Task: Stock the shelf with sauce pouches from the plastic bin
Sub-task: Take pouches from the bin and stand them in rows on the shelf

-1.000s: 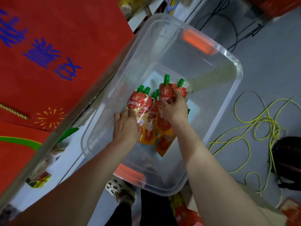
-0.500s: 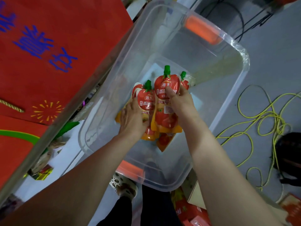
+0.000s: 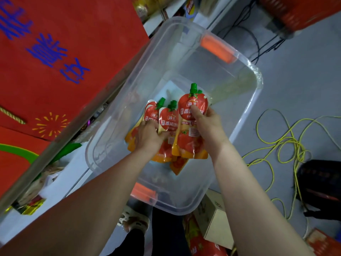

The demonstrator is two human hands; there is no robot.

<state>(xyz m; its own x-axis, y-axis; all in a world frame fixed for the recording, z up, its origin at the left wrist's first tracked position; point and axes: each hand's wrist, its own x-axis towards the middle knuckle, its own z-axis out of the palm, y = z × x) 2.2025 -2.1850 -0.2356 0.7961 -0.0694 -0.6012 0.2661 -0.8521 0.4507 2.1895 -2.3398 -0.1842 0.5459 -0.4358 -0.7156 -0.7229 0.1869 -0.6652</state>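
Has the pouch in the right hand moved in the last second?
Yes. The held pouch has risen off the bin floor toward the camera, above another pouch lying there.

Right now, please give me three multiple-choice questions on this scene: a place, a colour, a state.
1. The yellow cable lies: A on the shelf; B on the floor right of the plastic bin; C in the bin.
2. The caps of the sauce pouches are: A green; B blue; C white.
3. The right hand: A hangs idle; B rests on the rim; C grips pouches.
Key: B, it loops over the grey floor; A, all visible caps are green; C, its fingers curl round pouches.
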